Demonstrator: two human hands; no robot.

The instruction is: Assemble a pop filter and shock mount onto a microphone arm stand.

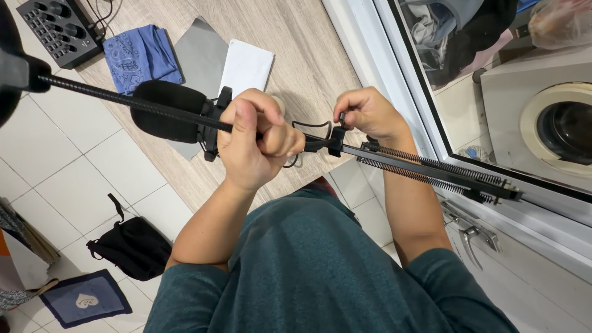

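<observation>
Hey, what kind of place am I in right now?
Probably a home, near a laundry corner: a washing machine stands behind the sliding door, there is a tiled floor, and a wooden desk carries a microphone and audio mixer.

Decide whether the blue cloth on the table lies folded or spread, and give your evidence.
Loosely folded: the blue cloth shows doubled, overlapping layers and creases on the table.

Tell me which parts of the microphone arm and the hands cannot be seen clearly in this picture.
All in the head view:
- The joint of the microphone arm: the left hand is closed around it.
- The small knob: hidden by the right hand fingertips pinching it.
- The gooseneck far end: cut off by the left edge, blurred.
- The microphone mount: partly behind the left hand.
- The mixer controls: too small to read.
</observation>
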